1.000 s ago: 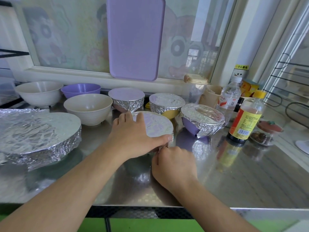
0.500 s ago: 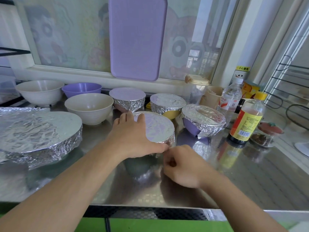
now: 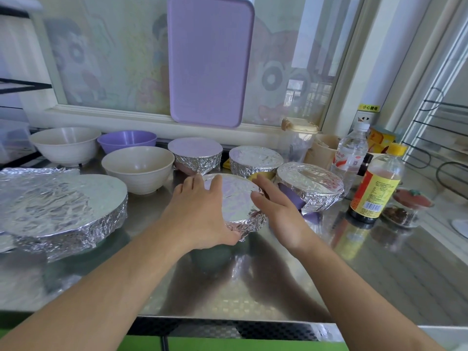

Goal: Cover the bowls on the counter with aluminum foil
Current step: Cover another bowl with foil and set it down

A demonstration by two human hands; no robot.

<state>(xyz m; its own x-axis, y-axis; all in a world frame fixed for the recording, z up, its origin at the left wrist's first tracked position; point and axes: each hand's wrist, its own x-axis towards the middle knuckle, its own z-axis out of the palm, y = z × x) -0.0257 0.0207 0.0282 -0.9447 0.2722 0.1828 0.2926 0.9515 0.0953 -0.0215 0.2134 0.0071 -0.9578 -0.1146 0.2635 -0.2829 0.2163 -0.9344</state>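
The left hand (image 3: pixel 202 214) is cupping the near-left side of the foil-covered bowl (image 3: pixel 234 198) at the middle of the steel counter (image 3: pixel 379 274), its fingers curling over the far-left rim and its thumb pressing the crimped foil skirt at the near edge. The right hand (image 3: pixel 278 211) is lying against the right side of that same bowl with fingers straight and relaxed, the thumb resting on the foil top near the rim; it is touching, not clasping.

Taking this central bowl as the landmark: just behind it and a little left, a second foil-covered bowl (image 3: pixel 196 158) is sitting with a smooth top. Behind it to the right, a third covered bowl (image 3: pixel 255 160) is showing a bit of yellow below its foil. Immediately right, a fourth covered bowl (image 3: pixel 310 186) is tilting, with purple showing under the foil. To the left, a cream bowl (image 3: pixel 138 168) is standing uncovered; farther left and behind, a purple bowl (image 3: pixel 126 140) and another cream bowl (image 3: pixel 64 145) are also standing bare. Well to the left, a large foil-wrapped round dish (image 3: pixel 63 211) is resting near the counter's left end.

Far right of the landmark, a yellow-capped sauce bottle (image 3: pixel 377 188) and a clear water bottle (image 3: pixel 350 153) are standing. Behind everything, a purple tray (image 3: pixel 210 62) is leaning upright against the window.
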